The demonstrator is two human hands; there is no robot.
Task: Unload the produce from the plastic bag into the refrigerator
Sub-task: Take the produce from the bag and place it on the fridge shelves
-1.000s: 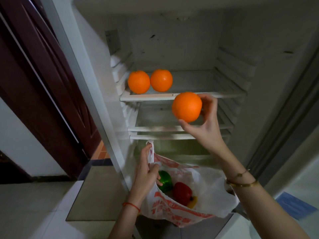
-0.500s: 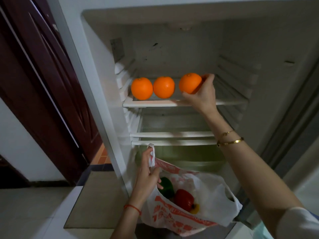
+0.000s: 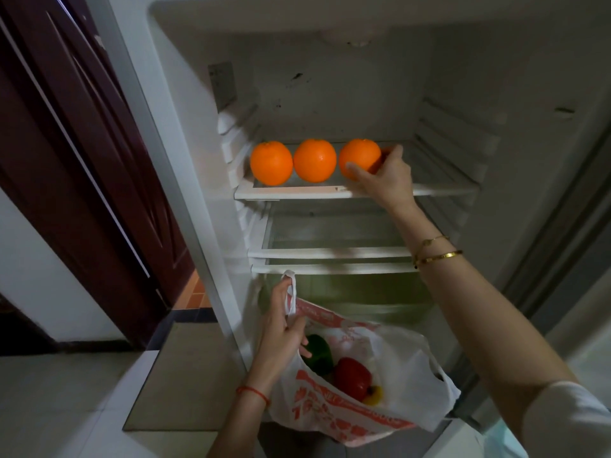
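Observation:
The refrigerator stands open, and its top shelf (image 3: 443, 188) carries three oranges in a row. My right hand (image 3: 388, 178) still grips the rightmost orange (image 3: 358, 157), which sits on the shelf beside the middle orange (image 3: 314, 159) and the left orange (image 3: 271, 162). Below, my left hand (image 3: 281, 338) holds a handle of the white plastic bag with red print (image 3: 347, 421) and keeps it open. Inside the bag lie a green pepper (image 3: 319, 353), a red pepper (image 3: 352, 378) and a yellow pepper (image 3: 373, 395), mostly hidden.
Two lower shelves (image 3: 330, 251) sit under the top one, with a greenish drawer (image 3: 357, 295) beneath them. A dark red wooden door (image 3: 82, 153) stands to the left, and a beige mat (image 3: 185, 375) lies on the tiled floor.
My right hand lifted the third orange from in front of the fridge up onto the top shelf and set it beside the other two. The left hand kept hold of the bag.

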